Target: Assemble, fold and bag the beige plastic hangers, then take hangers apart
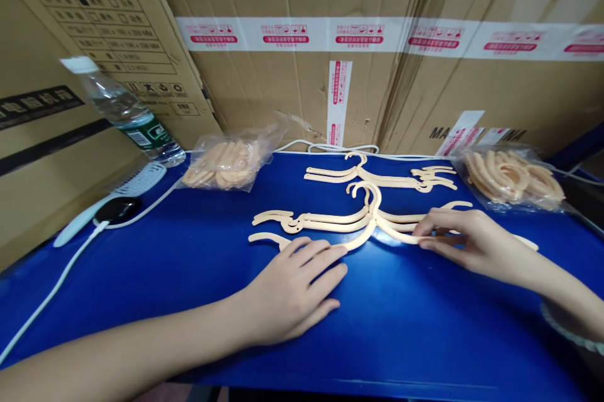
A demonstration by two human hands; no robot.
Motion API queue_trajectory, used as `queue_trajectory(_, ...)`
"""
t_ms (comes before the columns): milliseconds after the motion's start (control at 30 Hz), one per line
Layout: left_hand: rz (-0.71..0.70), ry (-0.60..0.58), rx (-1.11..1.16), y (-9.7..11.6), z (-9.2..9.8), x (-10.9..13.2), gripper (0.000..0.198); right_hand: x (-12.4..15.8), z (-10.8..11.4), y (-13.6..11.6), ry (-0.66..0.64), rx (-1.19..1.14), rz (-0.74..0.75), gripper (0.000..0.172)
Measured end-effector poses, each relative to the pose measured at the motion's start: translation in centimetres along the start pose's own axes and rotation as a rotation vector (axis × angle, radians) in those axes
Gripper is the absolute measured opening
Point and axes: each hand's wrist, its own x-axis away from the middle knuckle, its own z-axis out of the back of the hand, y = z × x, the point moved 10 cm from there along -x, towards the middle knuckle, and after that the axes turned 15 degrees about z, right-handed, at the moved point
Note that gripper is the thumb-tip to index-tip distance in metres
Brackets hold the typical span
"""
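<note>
Cream plastic hangers (pixel 325 221) lie stacked in the middle of the blue table (pixel 198 263). My left hand (pixel 295 289) rests flat on the table, fingers stretched, fingertips touching the left arm of the nearest hanger. My right hand (pixel 465 240) lies on the right arm of the same stack, fingers extended and pressed on it. A second pile of hangers (pixel 382 178) lies further back.
Two clear bags of cream parts sit at the back: one bag (pixel 226 163) left of centre, another bag (pixel 514 177) at the right. A water bottle (pixel 125 112), a white comb-like tool (pixel 111 197) and a white cable (pixel 47 295) are at left. Cardboard boxes (pixel 358 75) wall the back.
</note>
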Motion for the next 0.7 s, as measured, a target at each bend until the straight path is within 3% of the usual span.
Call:
queue_trajectory(233, 0.051, -0.054, -0.049, -0.6, -0.9, 0.0, 0.041, -0.5, -0.6, -0.4, -0.040, 0.117, 0.075, 0.013)
queue_trajectory(533, 0.092, -0.058, -0.040, -1.2, -1.4, 0.3, 0.043, -0.3, -0.4, 0.6, -0.008, 0.172, 0.053, 0.018)
queue_trajectory(633, 0.075, -0.049, -0.013, -1.0, -1.3, 0.4, 0.041, -0.1, 1.7, 1.0, 0.077, 0.163, 0.034, 0.022)
queue_trajectory(700, 0.062, -0.041, 0.006, -1.0, -1.1, 0.5, 0.041, 0.9, 5.1, 2.1, 0.226, 0.221, -0.016, 0.025)
